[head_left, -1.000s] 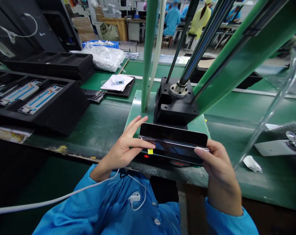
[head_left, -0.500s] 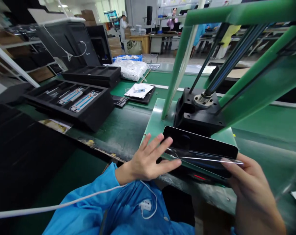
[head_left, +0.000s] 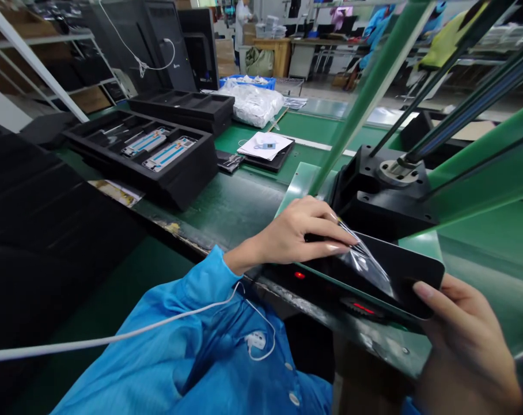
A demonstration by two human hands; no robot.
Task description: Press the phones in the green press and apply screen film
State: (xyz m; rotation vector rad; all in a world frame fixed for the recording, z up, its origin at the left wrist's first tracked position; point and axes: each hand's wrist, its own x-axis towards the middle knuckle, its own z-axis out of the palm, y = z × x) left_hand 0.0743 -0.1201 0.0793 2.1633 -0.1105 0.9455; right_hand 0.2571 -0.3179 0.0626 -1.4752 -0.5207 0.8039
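Observation:
A flat black glossy panel (head_left: 410, 271) lies low over the green base plate (head_left: 302, 178) of a press. My right hand (head_left: 464, 340) grips its right end, thumb on top. My left hand (head_left: 302, 233) rests on the panel's left end, fingertips pinched on a clear, crumpled protective film (head_left: 367, 262) that is partly lifted off the panel's surface. A black press block (head_left: 385, 199) with steel rods stands just behind the panel.
A black foam tray (head_left: 188, 173) holding blue-striped parts sits on the left of the green bench, with another black tray (head_left: 184, 106) behind. A white paper on a dark pad (head_left: 265, 147) lies mid-bench. Green frame posts (head_left: 365, 98) rise overhead. Red lights (head_left: 299, 275) glow on the press front.
My left hand went from spread flat beside the panel to pinching the film at its left end, and the film now lifts crumpled. The view swung left.

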